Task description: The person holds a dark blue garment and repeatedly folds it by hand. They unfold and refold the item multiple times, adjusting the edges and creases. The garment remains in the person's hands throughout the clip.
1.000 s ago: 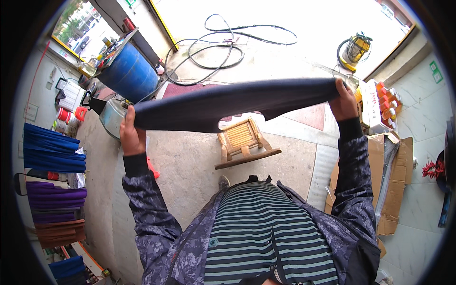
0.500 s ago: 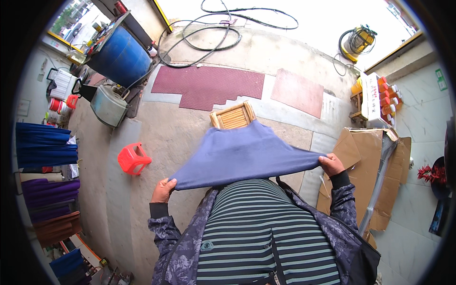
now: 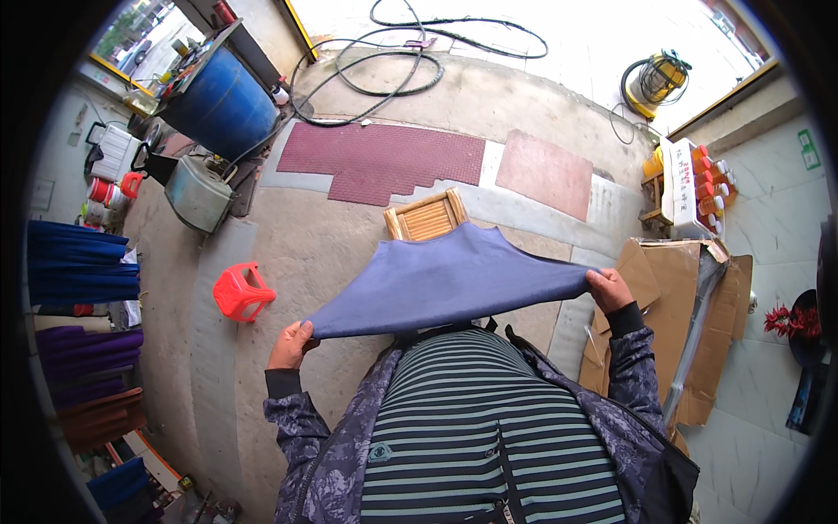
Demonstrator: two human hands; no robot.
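A blue-purple cloth [image 3: 449,279] is stretched wide in front of my striped shirt. At its near left corner my left hand [image 3: 291,343] pinches the fabric between thumb and fingers. My right hand [image 3: 609,289] grips the near right corner, a little higher. The far edge of the cloth sags toward a small bamboo seat [image 3: 426,217], covering that seat's near part. Whether the cloth touches the seat, I cannot tell.
To the left stand a red plastic stool [image 3: 244,292], a blue barrel [image 3: 220,103] and hanging folded cloths [image 3: 83,266]. On the right are flattened cardboard [image 3: 668,306] and a white box of orange-capped bottles [image 3: 690,188]. Red mats [image 3: 384,157] and a black hose [image 3: 384,92] lie ahead.
Both hands have spread slightly farther apart, the left one moving outward. The cloth is tauter and its near edge has risen a little, with its far corners now sharper.
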